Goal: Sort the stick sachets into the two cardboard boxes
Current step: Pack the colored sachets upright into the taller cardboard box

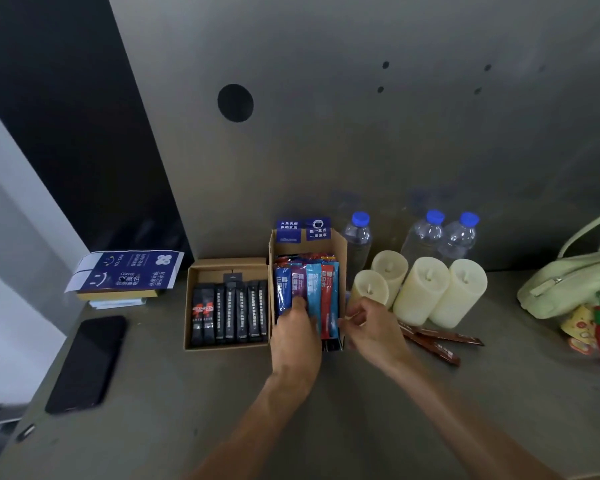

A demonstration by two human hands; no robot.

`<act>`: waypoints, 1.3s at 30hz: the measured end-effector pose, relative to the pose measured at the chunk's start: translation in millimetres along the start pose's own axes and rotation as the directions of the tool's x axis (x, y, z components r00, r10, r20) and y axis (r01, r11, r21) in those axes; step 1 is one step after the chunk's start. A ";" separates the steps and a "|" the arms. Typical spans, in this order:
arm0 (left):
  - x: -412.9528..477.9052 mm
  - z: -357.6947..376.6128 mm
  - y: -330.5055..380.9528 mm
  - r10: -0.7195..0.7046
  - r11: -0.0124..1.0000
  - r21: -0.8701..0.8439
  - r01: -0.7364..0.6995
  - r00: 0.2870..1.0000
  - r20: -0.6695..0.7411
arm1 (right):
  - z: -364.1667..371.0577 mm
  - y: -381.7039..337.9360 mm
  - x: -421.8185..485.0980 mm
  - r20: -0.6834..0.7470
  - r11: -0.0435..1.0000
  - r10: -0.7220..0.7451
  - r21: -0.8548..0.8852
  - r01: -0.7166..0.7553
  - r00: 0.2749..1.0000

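Landmark = tall box. Coloured sachets stand on end inside it. Black sachets lie in a row in the low box, which touches its left wall. A few brown sachets lie loose on the desk to its right, not yet sorted.

Left hand is at its front, fingers laid over the purple and blue sticks. Can't tell if they grip one or only press. Right hand is at its right wall, fingers curled, pinching the wall's front edge.

Reads as squaring up the pack to make room. To do it well:
- Brace the right wall so the tall box doesn't slide or splay.
- Push the pack toward its left wall with flat fingers, sticks kept upright.
- Go light on pressure, since thin sticks probably buckle.
- Drop the brown ones into the gap as one bundle.
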State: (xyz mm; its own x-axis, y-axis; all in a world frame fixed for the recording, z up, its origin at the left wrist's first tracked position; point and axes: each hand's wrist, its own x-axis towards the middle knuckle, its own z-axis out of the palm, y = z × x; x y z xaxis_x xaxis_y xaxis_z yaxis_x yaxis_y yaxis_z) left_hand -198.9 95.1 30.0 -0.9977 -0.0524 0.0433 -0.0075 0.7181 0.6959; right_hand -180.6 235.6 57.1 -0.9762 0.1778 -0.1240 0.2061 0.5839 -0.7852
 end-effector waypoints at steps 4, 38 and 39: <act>4.4 4.5 -1.4 0.028 0.996 0.083 -0.030 0.999 0.029 | 0.7 3.1 -1.2 -0.016 1.000 0.009 -0.006 -0.009 1.000; -6.0 -3.0 -15.3 0.259 0.874 0.358 -0.330 0.938 0.232 | 5.3 20.9 5.4 0.024 1.000 -0.005 0.013 0.005 1.000; -7.7 -3.5 -13.6 0.260 0.878 0.349 -0.328 0.938 0.229 | 3.6 21.4 3.9 0.027 1.000 0.001 0.016 -0.001 1.000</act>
State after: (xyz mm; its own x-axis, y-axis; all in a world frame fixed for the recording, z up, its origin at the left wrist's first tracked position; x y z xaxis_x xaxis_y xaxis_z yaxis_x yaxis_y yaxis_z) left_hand -190.9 83.3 22.6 -0.9534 0.2963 0.0575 0.2974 0.8896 0.3467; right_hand -180.2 245.9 37.6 -0.9775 0.1572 -0.1409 0.2063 0.5706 -0.7949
